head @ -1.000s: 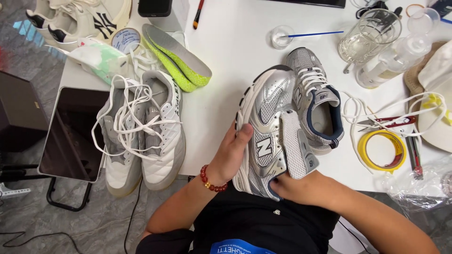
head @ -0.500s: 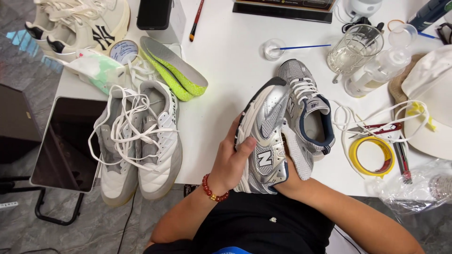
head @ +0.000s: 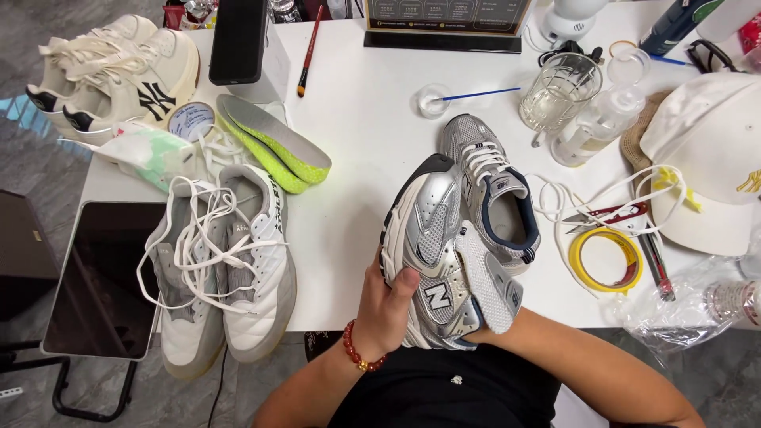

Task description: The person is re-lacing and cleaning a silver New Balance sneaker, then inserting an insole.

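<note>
My left hand (head: 386,307) grips the side of a silver and white sneaker (head: 432,238) that has no laces, its tongue flopped out to the right. My right hand is mostly hidden under the heel of this sneaker; only the forearm (head: 587,368) shows. The sneaker is held at the table's near edge, above my lap. Its matching silver sneaker (head: 493,186), laced, lies on the white table (head: 357,143) just behind and to the right.
A white and grey sneaker pair (head: 222,265) with loose laces sits at left, beside a dark tablet (head: 99,277). Green insoles (head: 273,143), a cream sneaker pair (head: 111,75), a glass mug (head: 559,93), yellow tape roll (head: 606,260), scissors (head: 614,214), white cap (head: 705,158) and loose lace surround.
The camera view has tilted, so everything sits lower in the picture. The held sneaker has turned slightly, and my left thumb now rests on its side.
</note>
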